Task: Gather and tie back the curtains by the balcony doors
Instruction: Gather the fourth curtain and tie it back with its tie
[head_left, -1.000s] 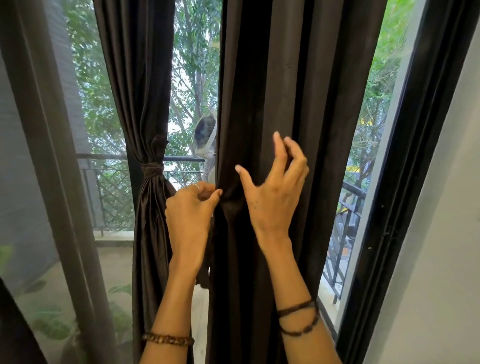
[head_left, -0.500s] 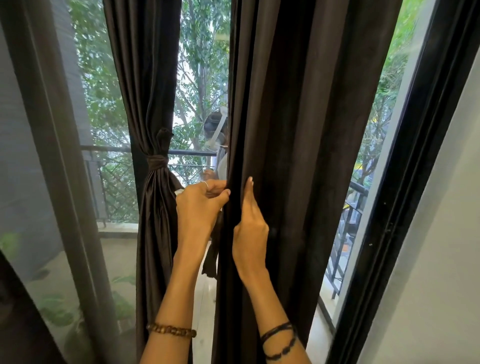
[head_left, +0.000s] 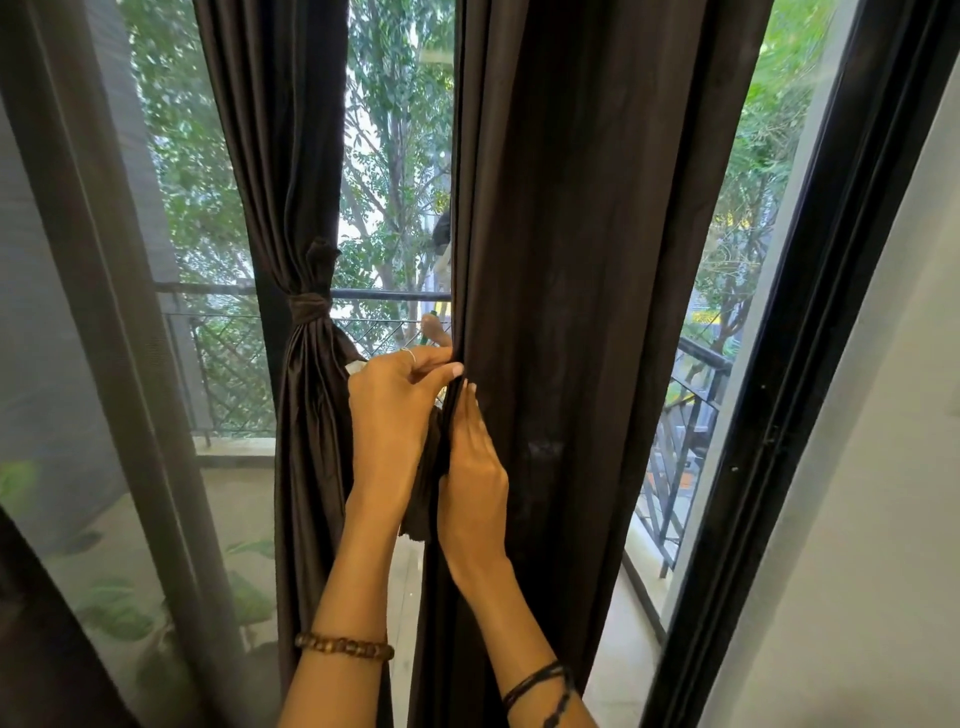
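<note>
Two dark brown curtains hang before the glass balcony doors. The left curtain (head_left: 291, 218) is gathered and bound at mid height by a knotted tie-back (head_left: 310, 306). The right curtain (head_left: 587, 260) hangs loose and wide. My left hand (head_left: 395, 410) pinches the right curtain's left edge between thumb and fingers at about the height of the knot. My right hand (head_left: 475, 462) lies against the same edge just below, fingers straight and pointing up along the folds. A short strip of dark fabric (head_left: 423, 499) hangs between my wrists.
A black door frame (head_left: 779, 415) runs down the right side, with a white wall (head_left: 883, 467) beyond it. A grey frame post (head_left: 104, 312) stands at the left. Outside are a balcony railing (head_left: 384, 295) and trees. A reflection of a person shows in the glass.
My right hand dropped from a spread, raised pose on the curtain face to lying flat along the curtain's left edge. My left hand kept its pinch. The view shifted slightly right.
</note>
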